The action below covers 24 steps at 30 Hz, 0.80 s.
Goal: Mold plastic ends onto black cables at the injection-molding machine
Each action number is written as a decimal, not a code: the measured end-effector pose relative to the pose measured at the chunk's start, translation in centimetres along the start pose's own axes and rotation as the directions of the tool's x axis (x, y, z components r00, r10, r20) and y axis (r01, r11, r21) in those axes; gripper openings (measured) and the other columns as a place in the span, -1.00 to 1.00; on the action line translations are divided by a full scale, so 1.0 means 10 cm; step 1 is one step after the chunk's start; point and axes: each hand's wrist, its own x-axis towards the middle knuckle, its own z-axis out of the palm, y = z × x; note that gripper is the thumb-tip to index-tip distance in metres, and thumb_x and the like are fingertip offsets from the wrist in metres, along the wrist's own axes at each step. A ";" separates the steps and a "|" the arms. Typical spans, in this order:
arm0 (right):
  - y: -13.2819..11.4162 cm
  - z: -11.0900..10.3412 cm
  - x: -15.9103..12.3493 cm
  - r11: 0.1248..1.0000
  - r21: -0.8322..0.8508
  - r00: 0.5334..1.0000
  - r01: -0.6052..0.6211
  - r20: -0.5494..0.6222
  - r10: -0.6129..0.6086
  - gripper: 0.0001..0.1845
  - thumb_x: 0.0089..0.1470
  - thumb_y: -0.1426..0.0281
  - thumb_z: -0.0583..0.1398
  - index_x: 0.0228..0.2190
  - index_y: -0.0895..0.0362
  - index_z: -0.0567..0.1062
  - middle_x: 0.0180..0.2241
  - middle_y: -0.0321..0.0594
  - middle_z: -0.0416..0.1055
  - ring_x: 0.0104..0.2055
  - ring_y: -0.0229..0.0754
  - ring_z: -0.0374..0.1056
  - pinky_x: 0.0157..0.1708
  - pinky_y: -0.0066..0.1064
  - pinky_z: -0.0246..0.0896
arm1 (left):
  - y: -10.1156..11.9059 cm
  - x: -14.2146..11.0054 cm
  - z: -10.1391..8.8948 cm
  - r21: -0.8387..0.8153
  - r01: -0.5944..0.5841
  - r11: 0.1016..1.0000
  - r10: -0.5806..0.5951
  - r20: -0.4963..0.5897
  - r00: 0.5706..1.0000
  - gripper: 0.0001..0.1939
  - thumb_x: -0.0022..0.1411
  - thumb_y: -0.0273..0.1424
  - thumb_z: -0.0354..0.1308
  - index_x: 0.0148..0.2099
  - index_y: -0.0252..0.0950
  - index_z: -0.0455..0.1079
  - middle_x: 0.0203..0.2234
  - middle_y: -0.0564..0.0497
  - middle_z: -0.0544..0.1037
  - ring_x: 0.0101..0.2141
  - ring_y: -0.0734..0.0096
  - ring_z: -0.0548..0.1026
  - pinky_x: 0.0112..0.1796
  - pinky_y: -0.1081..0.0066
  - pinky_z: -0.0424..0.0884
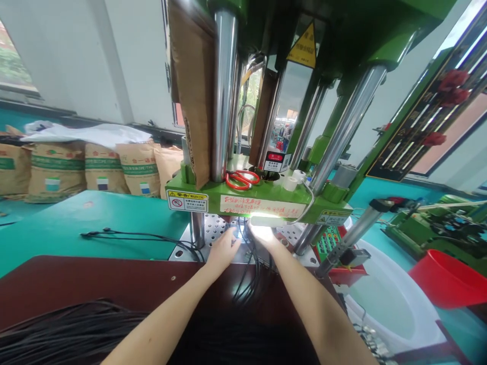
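Bare-armed setup here, just skin from the frame edge down to the fingers
Left forearm (171, 310) is pretty slim, wide near the bottom edge and tapering to a narrow, bare wrist, with one tiny spot on it like a mole. Right forearm (307, 296) has the same smooth taper and looks a bit chunkier up close. Left hand (223, 247) is bare too, with a rounded back; nails are too small to make out. Right hand (263, 232) is mostly washed out by glare, sorry.
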 end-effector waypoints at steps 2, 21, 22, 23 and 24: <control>-0.09 0.05 -0.03 0.998 -0.042 0.999 -0.049 0.008 0.049 -0.72 0.14 0.31 0.09 -0.13 0.18 0.36 -0.11 -0.14 0.32 -0.15 -0.16 0.30 -0.16 -0.19 0.25 | 0.09 0.09 0.07 0.033 0.051 0.998 -0.051 0.002 0.999 -0.55 0.16 -0.30 -0.08 0.10 -0.32 0.11 -0.34 -0.05 0.53 -0.25 0.27 0.47 -0.23 0.33 0.33; -0.28 0.18 0.10 0.963 -0.061 0.965 -0.261 0.003 0.262 -0.73 0.04 0.55 -0.04 -0.31 0.25 0.43 -0.37 0.00 0.44 -0.32 -0.08 0.38 -0.35 -0.40 0.22 | 0.17 0.48 -0.05 0.217 0.043 0.975 -0.069 0.114 0.991 -0.59 0.15 -0.39 -0.16 0.05 -0.18 0.23 -0.25 -0.18 0.53 -0.24 0.08 0.49 -0.30 0.20 0.36; -0.27 0.19 0.10 0.963 -0.056 0.964 -0.264 0.004 0.265 -0.72 0.04 0.55 -0.04 -0.31 0.25 0.43 -0.36 -0.01 0.44 -0.32 -0.09 0.38 -0.34 -0.40 0.22 | 0.17 0.49 -0.06 0.215 0.048 0.975 -0.075 0.119 0.990 -0.60 0.16 -0.39 -0.16 0.04 -0.19 0.25 -0.24 -0.18 0.52 -0.23 0.09 0.49 -0.30 0.21 0.36; -0.26 0.19 0.11 0.962 -0.052 0.964 -0.267 0.004 0.267 -0.72 0.03 0.56 -0.05 -0.31 0.24 0.43 -0.35 -0.01 0.44 -0.31 -0.09 0.38 -0.34 -0.40 0.22 | 0.17 0.50 -0.06 0.213 0.055 0.975 -0.083 0.123 0.989 -0.61 0.15 -0.40 -0.15 0.03 -0.21 0.25 -0.24 -0.19 0.52 -0.23 0.10 0.49 -0.30 0.23 0.36; -0.25 0.20 0.12 0.962 -0.048 0.963 -0.268 0.004 0.268 -0.71 0.03 0.57 -0.05 -0.31 0.24 0.43 -0.34 -0.01 0.44 -0.30 -0.09 0.38 -0.33 -0.40 0.22 | 0.17 0.51 -0.07 0.212 0.061 0.975 -0.089 0.127 0.988 -0.61 0.15 -0.40 -0.14 0.02 -0.22 0.26 -0.23 -0.20 0.52 -0.23 0.11 0.49 -0.30 0.24 0.36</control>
